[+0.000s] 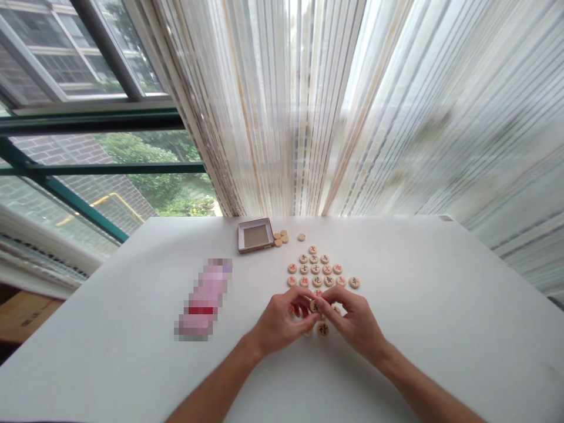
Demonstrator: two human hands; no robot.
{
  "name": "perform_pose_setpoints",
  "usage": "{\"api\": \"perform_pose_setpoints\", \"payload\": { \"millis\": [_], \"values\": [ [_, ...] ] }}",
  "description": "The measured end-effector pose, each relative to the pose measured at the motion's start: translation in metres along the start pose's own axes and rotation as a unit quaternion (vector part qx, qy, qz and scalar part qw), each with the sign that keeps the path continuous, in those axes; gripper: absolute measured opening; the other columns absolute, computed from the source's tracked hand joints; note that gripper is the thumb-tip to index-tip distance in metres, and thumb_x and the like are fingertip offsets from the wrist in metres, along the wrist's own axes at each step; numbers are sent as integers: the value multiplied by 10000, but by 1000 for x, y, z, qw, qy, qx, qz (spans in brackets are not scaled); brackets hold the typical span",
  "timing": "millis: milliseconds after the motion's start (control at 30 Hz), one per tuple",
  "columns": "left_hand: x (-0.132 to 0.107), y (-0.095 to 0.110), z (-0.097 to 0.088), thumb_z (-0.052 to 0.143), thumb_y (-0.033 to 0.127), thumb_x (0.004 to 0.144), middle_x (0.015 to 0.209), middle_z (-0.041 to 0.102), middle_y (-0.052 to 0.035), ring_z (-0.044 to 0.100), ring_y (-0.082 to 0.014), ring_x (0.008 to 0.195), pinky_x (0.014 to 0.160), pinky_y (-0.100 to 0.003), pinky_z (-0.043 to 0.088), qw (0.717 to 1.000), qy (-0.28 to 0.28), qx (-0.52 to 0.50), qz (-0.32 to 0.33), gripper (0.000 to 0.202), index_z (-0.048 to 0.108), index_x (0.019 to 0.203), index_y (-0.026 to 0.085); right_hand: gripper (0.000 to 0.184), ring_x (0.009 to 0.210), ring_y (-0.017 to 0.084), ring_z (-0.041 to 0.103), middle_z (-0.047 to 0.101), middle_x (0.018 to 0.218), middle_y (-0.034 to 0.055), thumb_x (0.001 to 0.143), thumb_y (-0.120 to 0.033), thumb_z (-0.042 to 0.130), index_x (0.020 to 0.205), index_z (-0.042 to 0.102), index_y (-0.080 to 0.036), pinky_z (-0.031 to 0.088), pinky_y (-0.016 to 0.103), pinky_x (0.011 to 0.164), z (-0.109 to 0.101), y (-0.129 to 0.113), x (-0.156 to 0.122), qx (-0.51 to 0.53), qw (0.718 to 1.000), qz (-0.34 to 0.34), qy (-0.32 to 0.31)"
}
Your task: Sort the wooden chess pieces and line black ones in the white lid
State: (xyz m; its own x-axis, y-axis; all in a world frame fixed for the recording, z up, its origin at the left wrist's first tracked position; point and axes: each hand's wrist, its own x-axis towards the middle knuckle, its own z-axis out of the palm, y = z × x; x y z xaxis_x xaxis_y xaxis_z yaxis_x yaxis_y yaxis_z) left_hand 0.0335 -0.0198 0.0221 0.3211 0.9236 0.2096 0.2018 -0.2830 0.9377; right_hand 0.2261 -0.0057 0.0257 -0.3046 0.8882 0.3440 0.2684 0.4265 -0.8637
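Note:
My left hand (282,322) and my right hand (355,320) meet near the front of the white table. Between their fingertips they pinch one round wooden xiangqi piece (314,306) with a black character. Past my fingers, several more pieces lie face up in rows, marked in red or black, with a lone red-marked piece (312,249) at the far tip. A black-marked piece (354,282) ends the widest row at the right. Closest to me, below my fingertips, lies another black-marked piece (323,329). My hands partly cover the pieces beneath them.
An open shallow box (255,249) stands at the table's back. Beside it sit several blank-looking pieces (278,242), and one separate piece (301,237) lies to their right. A pixelated pink object (205,299) rests at the left. Curtains (291,117) hang behind the white table (440,329).

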Motion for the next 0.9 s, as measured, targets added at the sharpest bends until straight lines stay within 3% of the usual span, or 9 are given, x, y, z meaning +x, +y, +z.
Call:
{"api": "perform_pose_setpoints", "payload": {
  "millis": [100,200,333,467,700,900],
  "values": [
    [7,0,-7,718,313,865,839,734,-36,673,-147,714,666,-251,531,1000,4,0,-3,266,644,1085,183,139,715,163,702,743,823,34,968,-312,609,946,696,-206,564,257,668,-4,0,4,-5,1000,-18,6],
    [30,-4,-24,739,338,848,880,710,-34,678,-153,768,692,-256,542,997,63,-43,-16,310,607,1083,186,158,820,192,725,761,931,65,966,-317,608,1038,690,-203,586,299,740,-16,5,11,-31,997,-32,58],
    [76,-12,-53,769,391,806,851,694,-16,671,-150,764,629,-232,521,989,112,-82,-40,382,555,1056,198,250,851,219,735,759,932,82,967,-400,603,1085,668,-189,605,335,739,-41,26,23,-34,988,18,150],
    [106,-20,-68,786,427,774,817,709,-26,673,-154,723,576,-222,501,990,108,-68,-62,418,541,1021,195,323,832,218,734,744,922,77,950,-467,595,1091,662,-184,599,374,796,-63,54,33,-48,970,54,234],
    [111,-40,-70,797,413,757,731,706,-25,675,-153,664,566,-226,506,989,80,-11,-120,360,597,936,172,384,779,231,735,749,904,93,898,-527,619,1044,687,-178,588,366,731,-85,88,41,-61,957,106,264],
    [107,-58,-67,765,384,771,785,735,-63,690,-190,685,529,-243,501,987,67,51,-133,287,675,907,149,401,740,228,736,755,880,89,879,-542,619,1020,694,-175,587,349,689,-87,101,42,-59,952,140,265]
  ]
}}
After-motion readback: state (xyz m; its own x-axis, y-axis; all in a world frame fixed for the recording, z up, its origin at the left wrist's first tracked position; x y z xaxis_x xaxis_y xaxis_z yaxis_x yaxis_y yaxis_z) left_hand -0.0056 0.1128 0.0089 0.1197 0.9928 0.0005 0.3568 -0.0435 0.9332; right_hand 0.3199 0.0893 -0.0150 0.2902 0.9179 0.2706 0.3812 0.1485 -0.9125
